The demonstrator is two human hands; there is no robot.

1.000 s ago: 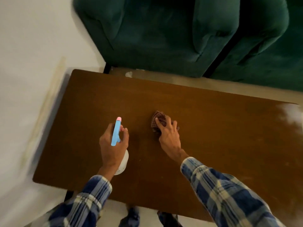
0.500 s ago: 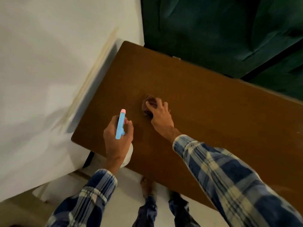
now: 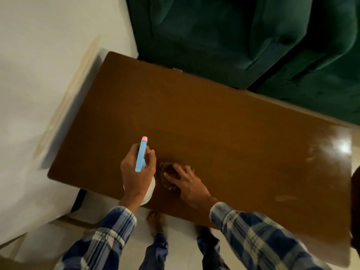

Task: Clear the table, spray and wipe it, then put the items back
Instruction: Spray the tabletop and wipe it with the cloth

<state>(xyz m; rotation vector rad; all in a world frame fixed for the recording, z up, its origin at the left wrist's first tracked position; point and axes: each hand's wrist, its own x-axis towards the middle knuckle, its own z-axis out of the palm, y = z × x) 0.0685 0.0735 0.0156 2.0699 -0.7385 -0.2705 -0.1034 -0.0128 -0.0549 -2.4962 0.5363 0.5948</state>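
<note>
Brown wooden table (image 3: 224, 121): right hand (image 3: 183, 179) presses a dark crumpled cloth (image 3: 168, 170) flat; left hand (image 3: 137, 172) grips a blue-topped white spray bottle (image 3: 141, 154).

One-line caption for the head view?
Right hand presses cloth on brown table; left hand holds spray bottle.

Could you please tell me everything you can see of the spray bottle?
The spray bottle has a light blue, plastic-looking head with a pink nozzle tip and a whitish body, mostly hidden by the hand. The left hand grips it round the neck and holds it roughly upright over the near left part of the table, with the nozzle pointing away from the person.
</note>
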